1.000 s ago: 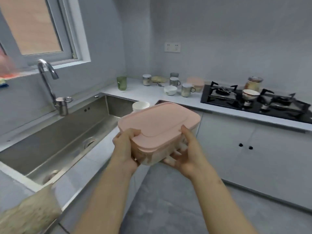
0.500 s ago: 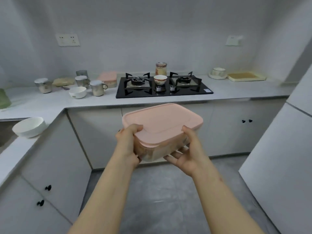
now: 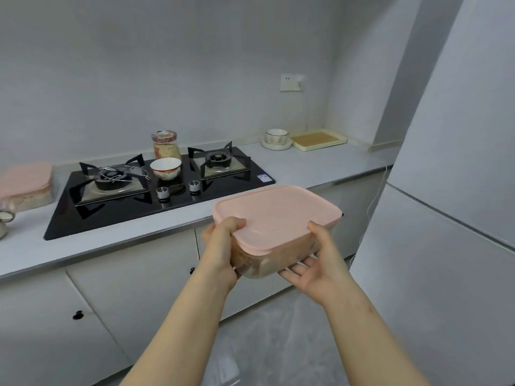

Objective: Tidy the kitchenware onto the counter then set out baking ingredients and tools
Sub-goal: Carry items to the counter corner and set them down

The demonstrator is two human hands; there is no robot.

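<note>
I hold a clear food container with a pink lid point(image 3: 276, 213) in front of me, above the floor and just before the counter's front edge. My left hand point(image 3: 221, 252) grips its left end, thumb on the lid. My right hand point(image 3: 317, 263) cups its right underside, thumb on the lid edge. A second pink-lidded container point(image 3: 26, 185) sits on the counter point(image 3: 306, 168) at the far left.
A black gas hob point(image 3: 156, 190) carries a whisk point(image 3: 122, 174), a patterned bowl point(image 3: 165, 168) and a jar point(image 3: 165, 144) behind it. At the counter's right end stand a bowl on a plate point(image 3: 276, 138) and a cream tray point(image 3: 319, 139). A tall white fridge point(image 3: 446, 218) fills the right side.
My view has swung right from the sink corner past the hob toward the counter's right end and the fridge. Both hands keep the same hold on the container.
</note>
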